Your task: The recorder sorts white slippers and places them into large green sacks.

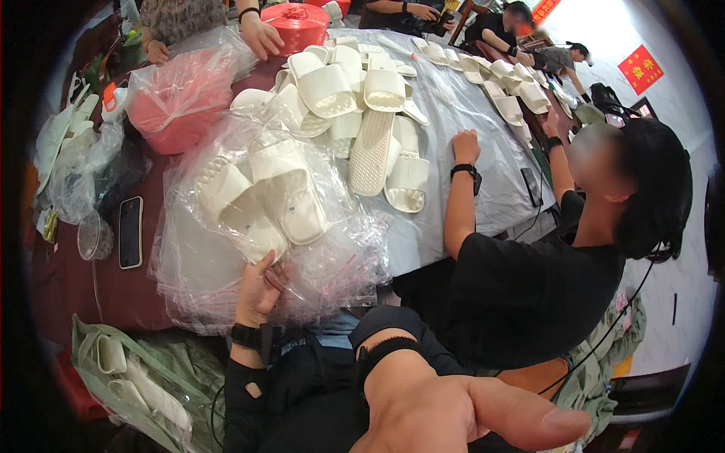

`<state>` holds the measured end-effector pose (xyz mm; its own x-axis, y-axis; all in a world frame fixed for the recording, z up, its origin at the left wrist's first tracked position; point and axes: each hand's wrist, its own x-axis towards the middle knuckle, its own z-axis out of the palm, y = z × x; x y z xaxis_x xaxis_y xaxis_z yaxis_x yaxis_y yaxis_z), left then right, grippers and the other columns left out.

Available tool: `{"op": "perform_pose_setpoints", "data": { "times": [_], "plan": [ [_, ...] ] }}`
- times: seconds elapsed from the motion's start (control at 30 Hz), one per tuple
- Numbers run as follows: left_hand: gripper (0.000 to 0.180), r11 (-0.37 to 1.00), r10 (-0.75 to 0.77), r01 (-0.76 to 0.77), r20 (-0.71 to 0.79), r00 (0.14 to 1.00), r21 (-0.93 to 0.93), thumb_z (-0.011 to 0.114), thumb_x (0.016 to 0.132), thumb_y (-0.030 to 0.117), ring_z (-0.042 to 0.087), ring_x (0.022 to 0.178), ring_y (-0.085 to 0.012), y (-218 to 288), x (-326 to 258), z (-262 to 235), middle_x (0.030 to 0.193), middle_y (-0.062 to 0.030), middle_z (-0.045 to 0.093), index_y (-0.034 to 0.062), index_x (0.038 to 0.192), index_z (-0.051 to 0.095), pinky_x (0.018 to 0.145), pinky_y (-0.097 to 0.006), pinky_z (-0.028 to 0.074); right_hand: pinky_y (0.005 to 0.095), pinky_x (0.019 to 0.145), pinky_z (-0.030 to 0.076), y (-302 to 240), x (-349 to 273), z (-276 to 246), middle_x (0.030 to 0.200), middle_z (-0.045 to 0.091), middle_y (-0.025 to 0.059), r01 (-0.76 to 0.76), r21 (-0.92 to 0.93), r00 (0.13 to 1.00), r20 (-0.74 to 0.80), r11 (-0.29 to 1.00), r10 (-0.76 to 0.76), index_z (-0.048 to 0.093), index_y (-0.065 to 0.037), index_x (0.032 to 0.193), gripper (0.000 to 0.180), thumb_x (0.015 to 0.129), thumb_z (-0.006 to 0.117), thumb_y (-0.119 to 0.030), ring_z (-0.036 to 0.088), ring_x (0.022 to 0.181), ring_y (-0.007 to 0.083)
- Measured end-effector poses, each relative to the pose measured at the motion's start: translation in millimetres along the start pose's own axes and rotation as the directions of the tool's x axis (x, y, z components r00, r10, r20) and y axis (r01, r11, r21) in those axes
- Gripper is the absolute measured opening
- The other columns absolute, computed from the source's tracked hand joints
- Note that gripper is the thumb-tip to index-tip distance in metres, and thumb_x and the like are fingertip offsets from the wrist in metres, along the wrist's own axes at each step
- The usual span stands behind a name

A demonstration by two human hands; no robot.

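A pair of white slide slippers [291,192] lies on a stack of clear plastic bags [196,279] in front of me. My left hand [259,291] is closed at the heel of the left slipper [249,220], thumb against its edge. Close to the camera, my right hand [430,415] shows its back and a stretched-out thumb; its other fingers mostly fall outside the picture, and nothing is seen in it. Beyond the bags rises a loose pile of white slippers [328,90], some tipped over with soles showing.
A phone [131,232] and a clear cup [95,235] lie left; a red plastic bundle [181,106] stands behind. A co-worker in black [521,294] sits close at right. More slippers [510,106] line the far table side. A green sack [181,362] holds slippers below.
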<state>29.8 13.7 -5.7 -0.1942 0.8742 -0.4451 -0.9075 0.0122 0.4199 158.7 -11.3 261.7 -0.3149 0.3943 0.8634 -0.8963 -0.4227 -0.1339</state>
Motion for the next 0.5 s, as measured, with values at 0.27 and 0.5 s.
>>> {"op": "perform_pose_setpoints", "data": {
  "times": [0.27,0.5],
  "plan": [
    [0.023,1.0,-0.006,0.006,0.006,1.0,0.019,0.054,0.091,0.012,0.064,0.082,-0.0242,3.4,-2.6,0.3,0.096,-0.0099,0.063,0.0023,0.111,0.052,0.071,-0.037,0.053,0.0358,0.076,0.047,-17.7,1.5,7.7,0.105,0.054,0.0135,-0.015,-0.032,1.0,-0.008,0.999,0.014,0.067,-0.003,0.094,0.039,0.097,0.039,-0.029,0.055,0.087,0.0296],
    [0.022,1.0,-0.017,0.017,-0.003,1.0,0.013,0.056,0.09,0.014,0.063,0.081,-0.0218,-1.7,1.1,-1.0,0.098,-0.0087,0.063,0.0036,0.11,0.053,0.07,-0.036,0.053,0.036,0.075,0.047,-14.2,-1.4,9.2,0.105,0.055,0.0121,-0.041,-0.049,0.999,-0.003,0.998,0.041,0.067,-0.005,0.094,0.037,0.097,0.039,-0.029,0.055,0.088,0.0295]
  ]
}}
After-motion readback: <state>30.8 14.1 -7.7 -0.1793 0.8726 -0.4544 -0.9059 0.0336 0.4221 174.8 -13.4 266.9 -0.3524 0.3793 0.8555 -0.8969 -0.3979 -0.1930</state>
